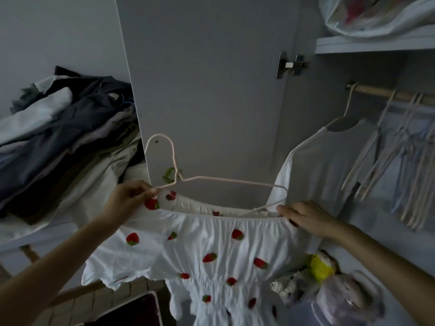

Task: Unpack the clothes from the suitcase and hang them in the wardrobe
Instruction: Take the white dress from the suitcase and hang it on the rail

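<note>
A white dress with red strawberries point(211, 245) hangs in front of me, its neckline spread between my hands. My left hand point(128, 200) pinches the left end of a pale pink wire hanger point(221, 181) together with the dress's left shoulder. My right hand point(306, 217) grips the right side of the neckline, just below the hanger's right end. The hanger's right arm dips inside the neckline; its hook points up. The wardrobe point(353, 74) stands open at right, with a wooden rail point(386, 91). A suitcase corner point(141, 309) shows at the bottom.
The open wardrobe door point(207, 78) stands straight ahead. A white garment point(313, 165) and several empty hangers point(400, 161) hang on the rail. A pile of dark and pale clothes point(66, 132) lies at left. Plastic bags point(339, 295) sit on the wardrobe floor, another on the top shelf point(376, 43).
</note>
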